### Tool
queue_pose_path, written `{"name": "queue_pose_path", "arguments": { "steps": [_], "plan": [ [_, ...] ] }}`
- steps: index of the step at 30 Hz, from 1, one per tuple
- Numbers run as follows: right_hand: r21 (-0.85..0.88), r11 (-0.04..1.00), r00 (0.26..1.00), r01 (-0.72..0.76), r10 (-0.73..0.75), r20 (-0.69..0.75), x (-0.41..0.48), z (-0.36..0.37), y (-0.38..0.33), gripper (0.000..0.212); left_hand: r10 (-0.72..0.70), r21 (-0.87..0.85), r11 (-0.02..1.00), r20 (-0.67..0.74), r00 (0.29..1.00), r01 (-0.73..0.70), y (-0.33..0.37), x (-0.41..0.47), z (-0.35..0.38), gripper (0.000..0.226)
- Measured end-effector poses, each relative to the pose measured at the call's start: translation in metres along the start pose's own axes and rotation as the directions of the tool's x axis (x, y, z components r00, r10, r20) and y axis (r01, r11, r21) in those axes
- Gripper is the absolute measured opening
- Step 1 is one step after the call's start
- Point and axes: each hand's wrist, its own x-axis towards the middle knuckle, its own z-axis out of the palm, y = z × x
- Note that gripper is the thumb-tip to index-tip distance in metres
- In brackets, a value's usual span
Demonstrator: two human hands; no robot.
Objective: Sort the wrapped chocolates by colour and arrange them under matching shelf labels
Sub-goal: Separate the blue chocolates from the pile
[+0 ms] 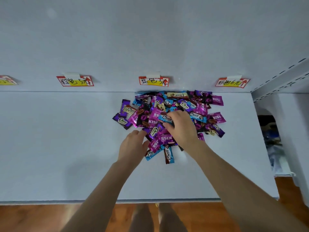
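The chocolates lie unsorted in one pile on the shelf, pushed against the back wall below the two right-hand labels. Blue, purple and pink wrappers overlap in it.

Your right hand rests on the middle of the pile. Its fingers curl down over one end of a blue chocolate with the thumb under that end, so it pinches that piece. The hand covers the wrappers beneath it.

Your left hand lies at the pile's near-left edge, fingers fairly straight and a little apart. The tips touch a purple wrapper and the hand holds nothing.

Four labels are taped along the back wall:
- one cut off at the far left
- one over bare shelf
- one above the pile's left part
- one above its right edge

The writing on them is too small for you to trust.

A slotted upright bounds the shelf on the right, just beside the pile. Past it are dark, blurred things — you cannot tell what. Wooden floor shows below the shelf's front edge.
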Motion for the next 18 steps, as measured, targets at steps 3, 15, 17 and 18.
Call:
{"name": "queue_pose_path", "arguments": {
  "steps": [3,15,17,18],
  "plan": [
    [-0.068,0.998,0.998,0.005,-0.002,0.057,0.008,0.006,0.001,0.038,0.011,-0.032,0.999,-0.043,0.999,-0.012,0.001,0.005,0.002,0.03],
    [-0.082,0.996,0.987,0.023,-0.01,0.16,-0.021,0.005,0.011,0.031,0.016,-0.056,0.998,-0.263,0.965,-0.032,-0.006,0.061,-0.033,0.023],
    [-0.044,0.999,0.986,-0.01,0.017,0.165,-0.026,0.005,0.013,0.029,0.085,-0.023,0.995,-0.254,0.964,-0.094,0.005,0.07,-0.032,0.023],
    [-0.023,0.999,0.986,-0.025,0.028,0.162,-0.028,0.004,0.014,0.029,0.131,0.002,0.991,-0.24,0.962,-0.134,0.011,0.074,-0.029,0.024]
  ]
}}
